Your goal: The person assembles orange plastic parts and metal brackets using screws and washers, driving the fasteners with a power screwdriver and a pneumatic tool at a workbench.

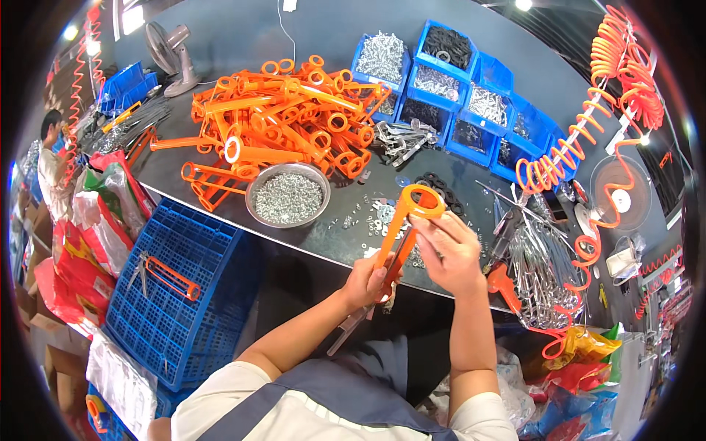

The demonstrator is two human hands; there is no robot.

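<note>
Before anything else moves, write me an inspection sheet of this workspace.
Surface: dark flat workbench, small loose metal pieces scattered on it.
Work items: long orange open-sided frame with a ring end, held; heap of similar orange frames; round silver metal bowl of small silvery pieces.
Clutter: stacked blue plastic bins holding metal and black parts; bundle of long silvery metal parts at right.
Hands: left hand closed around the frame's lower part; right hand touching it near the ring.
Cables: coiled orange hose at right; thin white cord at back.
Surroundings: grey fan behind; blue lattice plastic crate and another person at left.
</note>
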